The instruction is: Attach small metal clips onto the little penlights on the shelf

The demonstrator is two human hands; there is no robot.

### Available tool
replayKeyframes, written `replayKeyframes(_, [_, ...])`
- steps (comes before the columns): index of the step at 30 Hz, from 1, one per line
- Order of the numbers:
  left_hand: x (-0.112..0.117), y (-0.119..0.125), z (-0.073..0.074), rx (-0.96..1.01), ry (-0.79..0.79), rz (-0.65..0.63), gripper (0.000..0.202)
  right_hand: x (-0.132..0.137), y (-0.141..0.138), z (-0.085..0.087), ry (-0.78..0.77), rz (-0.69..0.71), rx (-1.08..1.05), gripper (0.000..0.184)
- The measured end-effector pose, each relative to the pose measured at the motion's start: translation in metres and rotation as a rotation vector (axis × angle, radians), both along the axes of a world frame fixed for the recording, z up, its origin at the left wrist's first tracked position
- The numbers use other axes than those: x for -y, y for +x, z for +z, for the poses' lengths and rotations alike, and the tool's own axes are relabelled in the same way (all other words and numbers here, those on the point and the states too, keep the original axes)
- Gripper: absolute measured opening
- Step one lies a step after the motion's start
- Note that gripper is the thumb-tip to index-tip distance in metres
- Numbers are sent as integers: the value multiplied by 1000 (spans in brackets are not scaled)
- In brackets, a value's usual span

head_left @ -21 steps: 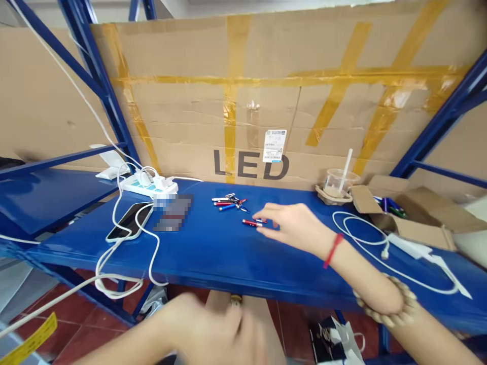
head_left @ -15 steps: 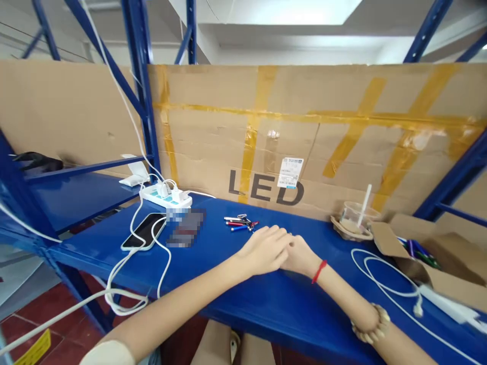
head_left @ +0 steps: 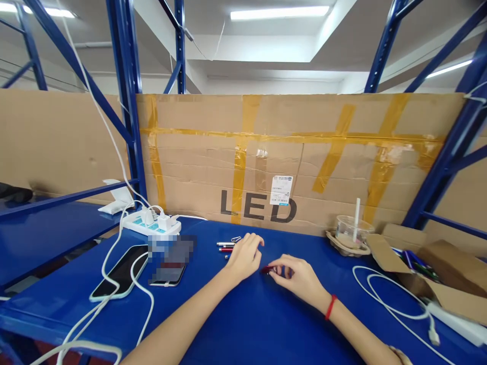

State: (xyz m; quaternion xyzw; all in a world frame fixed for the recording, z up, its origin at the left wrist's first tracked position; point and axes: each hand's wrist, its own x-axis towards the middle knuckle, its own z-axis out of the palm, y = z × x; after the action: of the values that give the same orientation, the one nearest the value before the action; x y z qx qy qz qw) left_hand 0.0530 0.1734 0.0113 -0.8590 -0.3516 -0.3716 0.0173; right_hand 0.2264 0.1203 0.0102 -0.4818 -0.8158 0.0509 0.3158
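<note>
Two hands busy: right hand (head_left: pixel 300 278) fingertip-pinches the red penlight (head_left: pixel 266 269), it's tiny; left hand (head_left: pixel 245 257) covers the pile (head_left: pixel 227 246), grip unclear.

The shelf top (head_left: pixel 243 324) and uprights (head_left: pixel 122 101) are deep blue, backed at 12 o'clock by a brown cardboard wall (head_left: pixel 190 167) crossed with yellow-tan tape (head_left: pixel 239 167) and lettered LED in black. At 10 o'clock lie a white power strip (head_left: pixel 150 223) and a black-screened phone (head_left: pixel 117 271) in a pale case; the small tubes (head_left: pixel 225 246) by the left hand (head_left: pixel 245 256) are silver and red. The right hand (head_left: pixel 300 276) pinches a dark red tube (head_left: pixel 266 269), a red cord (head_left: pixel 330 307) rings its wrist, and at 2 o'clock a clear cup (head_left: pixel 344 235) holds a white straw (head_left: pixel 356 215).
</note>
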Motion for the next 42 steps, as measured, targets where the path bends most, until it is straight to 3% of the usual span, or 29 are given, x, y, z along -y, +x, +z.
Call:
replayKeyframes(2, [-1,-3,2,-70,-21,-27,23,-2,1,-2,-2,31,-58,15])
replayKeyframes(7, [11,-1,-3,-244,-107,-233,30,-4,-4,-7,-6,60,-212,18])
replayKeyframes(11, [15,7,-9,-270,-166,-156,11,-5,-8,-10,-132,80,-356,27])
replayKeyframes(13, [12,8,-12,-296,-171,-126,17,-6,-5,-10,-157,61,-360,31])
replayKeyframes(17, [6,4,-14,-317,-103,-103,27,-8,12,-6,-33,-110,-131,28])
replayKeyframes(20, [6,0,-13,-294,-62,-107,27,-9,23,-6,-30,-167,24,27])
replayKeyframes(30, [8,-12,-11,-239,-66,-7,24,-23,31,-24,-158,17,46,33])
replayKeyframes(42, [6,-6,-7,-284,-34,-39,27,-33,38,-29,-167,22,2,28])
